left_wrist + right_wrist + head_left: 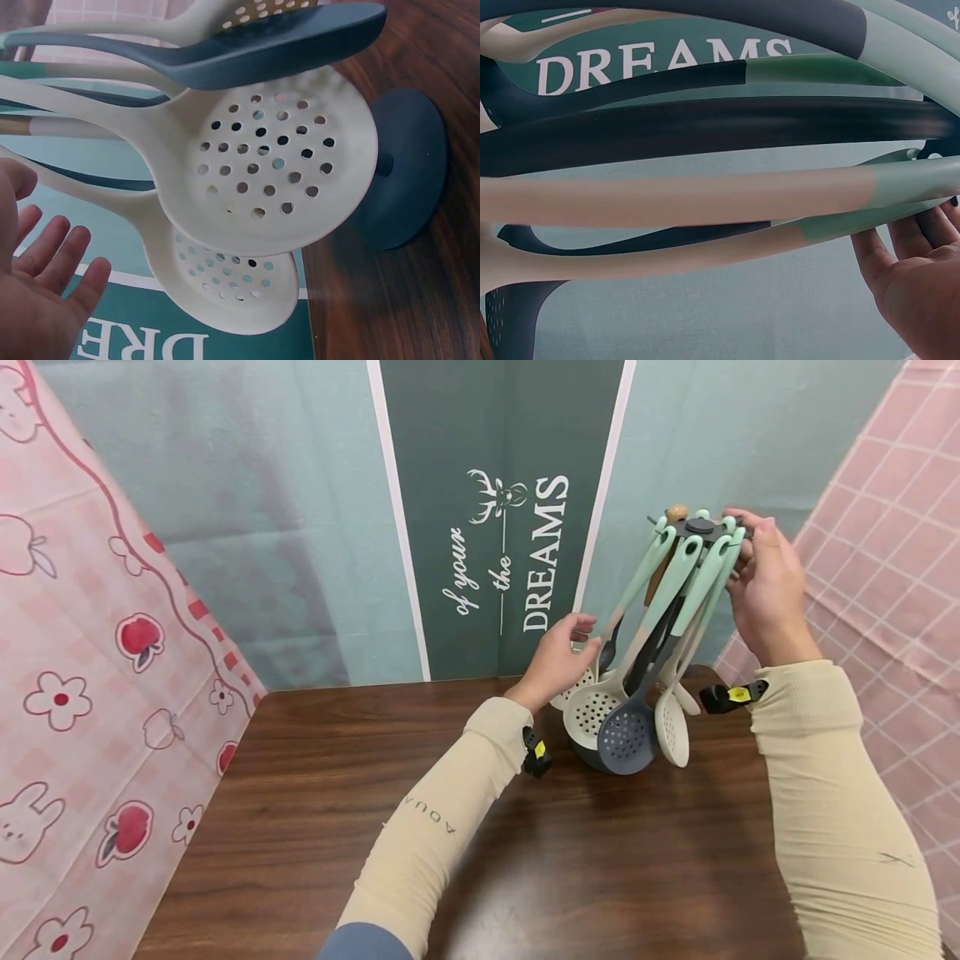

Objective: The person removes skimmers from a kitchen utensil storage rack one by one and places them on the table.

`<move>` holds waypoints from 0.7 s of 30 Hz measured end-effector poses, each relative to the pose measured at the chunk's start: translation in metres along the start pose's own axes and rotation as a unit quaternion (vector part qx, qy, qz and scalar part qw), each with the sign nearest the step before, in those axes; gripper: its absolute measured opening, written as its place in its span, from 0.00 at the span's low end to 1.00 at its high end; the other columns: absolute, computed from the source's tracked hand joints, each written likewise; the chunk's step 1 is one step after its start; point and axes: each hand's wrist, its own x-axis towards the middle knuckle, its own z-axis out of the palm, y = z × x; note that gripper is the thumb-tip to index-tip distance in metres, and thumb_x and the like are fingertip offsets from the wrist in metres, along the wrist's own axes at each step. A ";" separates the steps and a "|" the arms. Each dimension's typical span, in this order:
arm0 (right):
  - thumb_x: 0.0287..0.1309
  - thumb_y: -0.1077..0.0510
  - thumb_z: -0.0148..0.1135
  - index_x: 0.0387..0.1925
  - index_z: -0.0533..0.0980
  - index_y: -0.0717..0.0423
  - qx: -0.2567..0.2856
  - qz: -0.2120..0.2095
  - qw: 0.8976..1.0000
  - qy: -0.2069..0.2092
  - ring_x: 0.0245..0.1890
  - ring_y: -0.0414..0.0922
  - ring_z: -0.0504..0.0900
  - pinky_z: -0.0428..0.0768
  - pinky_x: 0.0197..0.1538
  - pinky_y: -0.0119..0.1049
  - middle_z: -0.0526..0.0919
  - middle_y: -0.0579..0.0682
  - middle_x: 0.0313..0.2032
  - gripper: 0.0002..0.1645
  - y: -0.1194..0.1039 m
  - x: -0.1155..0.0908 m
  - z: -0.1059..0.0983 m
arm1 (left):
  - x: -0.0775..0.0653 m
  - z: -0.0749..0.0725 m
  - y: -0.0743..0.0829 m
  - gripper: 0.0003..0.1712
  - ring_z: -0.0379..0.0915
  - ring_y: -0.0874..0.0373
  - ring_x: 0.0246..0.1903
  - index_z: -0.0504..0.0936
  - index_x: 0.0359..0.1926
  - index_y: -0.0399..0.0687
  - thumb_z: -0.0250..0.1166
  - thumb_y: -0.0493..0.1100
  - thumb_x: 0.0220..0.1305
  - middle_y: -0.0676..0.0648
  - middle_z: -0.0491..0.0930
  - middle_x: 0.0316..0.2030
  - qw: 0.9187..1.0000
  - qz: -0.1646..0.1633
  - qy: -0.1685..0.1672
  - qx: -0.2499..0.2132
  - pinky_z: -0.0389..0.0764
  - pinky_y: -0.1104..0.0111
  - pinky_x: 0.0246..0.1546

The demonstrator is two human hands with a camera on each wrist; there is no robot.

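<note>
A revolving utensil rack point(699, 527) with a dark round base point(409, 169) stands on the table, hung with several mint-handled kitchen utensils. My right hand point(768, 581) grips the rack's edge at the top right, fingers curled behind the handle ends. In the right wrist view, the fingers point(874, 259) meet the underside of a mint handle point(840, 221). My left hand point(558, 658) is beside the lower left utensils, fingers loosely bent and holding nothing. Nearest it hang a cream skimmer point(262, 157) and a second cream perforated spoon point(225, 281). A grey-blue skimmer point(628, 737) hangs at the front.
The brown wooden table point(315, 793) runs back to a green cloth point(487, 427) with white lettering. A pink patterned cloth point(82, 610) borders the left side, and a pink checked one point(892, 543) the right. A wooden-handled utensil point(677, 513) hangs at the rack's back.
</note>
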 end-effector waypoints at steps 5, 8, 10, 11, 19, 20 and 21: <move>0.79 0.50 0.43 0.59 0.73 0.65 -0.004 -0.006 1.000 -0.004 0.42 0.45 0.81 0.83 0.39 0.32 0.83 0.57 0.50 0.24 0.001 0.002 0.001 | 0.003 0.001 0.000 0.24 0.74 0.50 0.62 0.71 0.69 0.39 0.58 0.40 0.77 0.41 0.78 0.61 1.000 -0.013 -0.021 0.003 0.75 0.63 0.61; 0.80 0.50 0.42 0.58 0.73 0.65 -0.006 -0.007 1.000 -0.005 0.42 0.45 0.81 0.83 0.39 0.32 0.83 0.57 0.49 0.24 0.001 0.002 0.002 | 0.003 0.002 -0.001 0.24 0.75 0.52 0.61 0.71 0.70 0.40 0.58 0.41 0.77 0.42 0.79 0.60 0.999 -0.017 -0.030 0.005 0.75 0.65 0.61; 0.80 0.50 0.41 0.58 0.73 0.65 -0.006 -0.008 1.000 -0.007 0.42 0.45 0.81 0.83 0.39 0.32 0.83 0.57 0.49 0.24 0.001 0.002 0.002 | 0.004 0.003 -0.001 0.23 0.76 0.53 0.58 0.72 0.69 0.40 0.58 0.41 0.77 0.42 0.81 0.58 0.999 -0.016 -0.031 0.006 0.76 0.68 0.59; 0.80 0.50 0.41 0.58 0.73 0.65 -0.008 -0.010 1.000 -0.007 0.42 0.45 0.81 0.83 0.39 0.32 0.83 0.57 0.48 0.24 0.001 0.002 0.003 | 0.004 0.003 -0.001 0.23 0.77 0.54 0.57 0.72 0.68 0.40 0.58 0.41 0.77 0.43 0.81 0.57 0.999 -0.015 -0.030 0.006 0.76 0.69 0.57; 0.80 0.50 0.38 0.58 0.73 0.65 -0.007 -0.013 1.000 -0.006 0.40 0.45 0.80 0.80 0.36 0.30 0.82 0.57 0.45 0.26 0.002 0.002 0.002 | 0.005 0.006 -0.001 0.18 0.78 0.57 0.51 0.77 0.61 0.39 0.62 0.40 0.75 0.44 0.83 0.51 0.999 0.005 -0.041 0.020 0.77 0.66 0.57; 0.80 0.50 0.38 0.58 0.73 0.65 -0.007 -0.014 1.000 -0.005 0.40 0.45 0.80 0.80 0.36 0.30 0.82 0.57 0.46 0.26 0.002 0.002 0.002 | 0.005 0.007 -0.001 0.18 0.78 0.56 0.52 0.77 0.61 0.39 0.62 0.40 0.75 0.44 0.83 0.51 0.999 0.005 -0.042 0.022 0.77 0.65 0.58; 0.80 0.50 0.38 0.58 0.73 0.65 -0.007 -0.013 1.000 -0.004 0.40 0.45 0.80 0.80 0.37 0.31 0.82 0.57 0.46 0.26 0.002 0.002 0.002 | 0.005 0.007 -0.001 0.18 0.78 0.56 0.52 0.77 0.61 0.38 0.62 0.40 0.75 0.44 0.83 0.51 0.999 0.004 -0.043 0.023 0.77 0.63 0.58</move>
